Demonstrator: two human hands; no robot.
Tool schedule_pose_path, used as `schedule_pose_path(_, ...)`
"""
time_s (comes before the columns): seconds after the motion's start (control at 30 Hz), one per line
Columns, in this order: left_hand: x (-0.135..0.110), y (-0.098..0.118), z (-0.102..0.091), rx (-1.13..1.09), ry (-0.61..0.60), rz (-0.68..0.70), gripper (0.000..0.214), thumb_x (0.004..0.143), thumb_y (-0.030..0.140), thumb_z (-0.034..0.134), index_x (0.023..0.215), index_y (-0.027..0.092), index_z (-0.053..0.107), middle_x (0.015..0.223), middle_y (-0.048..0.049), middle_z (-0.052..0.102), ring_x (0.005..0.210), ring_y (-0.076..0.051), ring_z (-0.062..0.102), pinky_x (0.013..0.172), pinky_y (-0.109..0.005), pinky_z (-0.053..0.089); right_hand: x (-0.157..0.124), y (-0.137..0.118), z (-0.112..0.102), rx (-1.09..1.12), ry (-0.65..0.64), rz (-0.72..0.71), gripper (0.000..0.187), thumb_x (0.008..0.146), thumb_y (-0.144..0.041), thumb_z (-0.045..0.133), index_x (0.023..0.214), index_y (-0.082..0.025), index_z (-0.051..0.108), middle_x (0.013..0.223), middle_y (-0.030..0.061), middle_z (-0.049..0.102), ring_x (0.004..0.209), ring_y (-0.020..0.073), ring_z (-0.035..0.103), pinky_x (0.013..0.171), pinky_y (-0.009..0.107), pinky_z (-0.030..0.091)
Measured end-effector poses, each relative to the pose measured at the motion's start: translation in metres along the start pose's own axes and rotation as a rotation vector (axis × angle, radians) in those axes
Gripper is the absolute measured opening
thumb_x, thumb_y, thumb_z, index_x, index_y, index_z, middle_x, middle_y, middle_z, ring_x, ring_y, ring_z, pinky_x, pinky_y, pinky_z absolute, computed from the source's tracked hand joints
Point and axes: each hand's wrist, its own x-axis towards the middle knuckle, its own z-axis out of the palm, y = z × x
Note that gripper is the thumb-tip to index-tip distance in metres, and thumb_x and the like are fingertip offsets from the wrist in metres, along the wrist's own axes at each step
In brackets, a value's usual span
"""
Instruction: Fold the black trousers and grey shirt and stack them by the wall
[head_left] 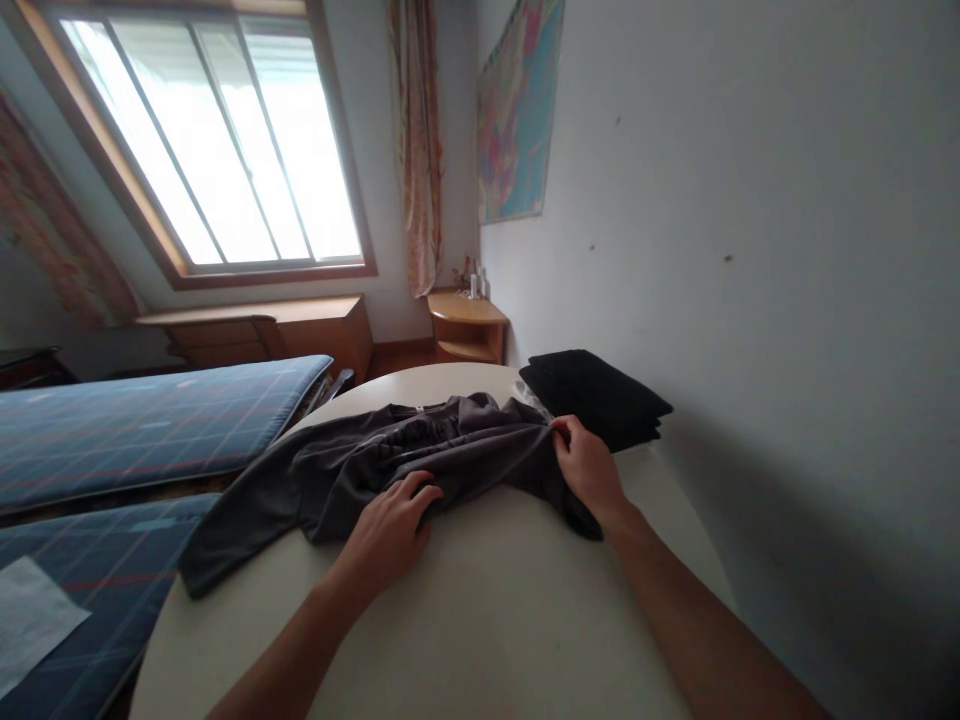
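Note:
A dark grey long-sleeved shirt (352, 470) with a black print on its front lies rumpled across a round cream-white table (510, 610). One sleeve stretches to the table's left edge. My left hand (394, 525) rests on the near edge of the shirt, its fingers apart and slightly bent over the cloth. At the shirt's right side, my right hand (589, 465) pinches a fold of the fabric between thumb and fingers. The other sleeve hangs in a bunch beneath that hand. Just beyond it sits a stack of folded black clothes (596, 395).
To the left are blue plaid padded seats (150, 420), with a white paper (34, 610) on the nearer one. A wall (787, 300) runs close along the right. At the back stand a small corner shelf (469, 310) and a wooden cabinet (322, 325) under the window.

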Motion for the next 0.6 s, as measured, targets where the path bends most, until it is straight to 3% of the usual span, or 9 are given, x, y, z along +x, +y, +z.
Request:
schedule_pose_path(0.07, 0.001, -0.002, -0.001, -0.043, 0.004, -0.049, 0.037, 0.079, 0.008, 0.051, 0.11, 0.026, 0.062, 0.128, -0.0047, 0.062, 0.104, -0.022, 0.067, 0.084, -0.032, 0.055, -0.005, -0.01, 0.0, -0.034, -0.009, -0.143, 0.027, 0.082, -0.011, 0.05, 0.103, -0.021, 0.064, 0.106, 0.0104, 0.07, 0.102, 0.0279, 0.064, 0.091, 0.042, 0.048)
schedule_pose_path(0.17, 0.004, -0.004, -0.004, -0.132, 0.056, -0.119, 0.029, 0.082, 0.013, 0.051, 0.105, 0.025, 0.061, 0.118, -0.0024, 0.066, 0.094, -0.02, 0.07, 0.082, -0.03, 0.054, -0.019, -0.035, -0.002, -0.033, -0.067, -0.429, 0.048, 0.072, -0.005, 0.053, 0.115, -0.023, 0.063, 0.136, 0.0091, 0.058, 0.131, 0.0301, 0.046, 0.112, 0.051, 0.031)
schedule_pose_path(0.23, 0.005, -0.003, -0.007, -0.168, 0.114, -0.146, 0.025, 0.083, 0.017, 0.052, 0.104, 0.025, 0.061, 0.112, -0.0019, 0.068, 0.09, -0.019, 0.07, 0.081, -0.03, 0.054, -0.031, -0.052, 0.0, -0.006, -0.161, -0.577, 0.053, 0.073, -0.009, 0.058, 0.123, -0.025, 0.06, 0.147, 0.0074, 0.049, 0.14, 0.0306, 0.036, 0.117, 0.055, 0.019)
schedule_pose_path(0.3, 0.005, 0.0, -0.011, -0.189, 0.17, -0.144, 0.021, 0.085, 0.02, 0.052, 0.102, 0.025, 0.062, 0.106, -0.0021, 0.068, 0.088, -0.019, 0.069, 0.079, -0.029, 0.052, -0.042, -0.067, 0.006, 0.032, -0.243, -0.656, 0.051, 0.079, -0.019, 0.064, 0.129, -0.026, 0.057, 0.147, 0.0086, 0.049, 0.142, 0.0311, 0.033, 0.118, 0.056, 0.015)
schedule_pose_path(0.37, 0.005, 0.004, -0.015, -0.212, 0.196, -0.111, 0.017, 0.086, 0.022, 0.051, 0.1, 0.024, 0.062, 0.1, -0.0021, 0.068, 0.086, -0.018, 0.068, 0.077, -0.028, 0.051, -0.049, -0.075, 0.012, 0.081, -0.279, -0.662, 0.041, 0.084, -0.026, 0.065, 0.125, -0.025, 0.059, 0.134, 0.0097, 0.06, 0.139, 0.0301, 0.039, 0.117, 0.055, 0.017)
schedule_pose_path(0.47, 0.005, 0.006, -0.019, -0.243, 0.204, -0.079, 0.013, 0.09, 0.028, 0.052, 0.097, 0.023, 0.062, 0.093, -0.0021, 0.068, 0.082, -0.018, 0.066, 0.074, -0.027, 0.05, -0.046, -0.076, 0.018, 0.157, -0.264, -0.582, 0.015, 0.092, -0.022, 0.057, 0.106, -0.023, 0.063, 0.106, 0.0063, 0.071, 0.121, 0.0255, 0.056, 0.112, 0.05, 0.027)
schedule_pose_path(0.6, 0.005, -0.002, -0.018, -0.293, 0.25, -0.148, 0.02, 0.095, 0.038, 0.049, 0.098, 0.022, 0.061, 0.091, -0.0035, 0.069, 0.084, -0.019, 0.066, 0.078, -0.029, 0.051, -0.03, -0.061, 0.01, 0.181, -0.143, -0.373, 0.016, 0.095, -0.021, 0.047, 0.102, -0.022, 0.061, 0.099, 0.0067, 0.071, 0.097, 0.0232, 0.063, 0.099, 0.042, 0.041)
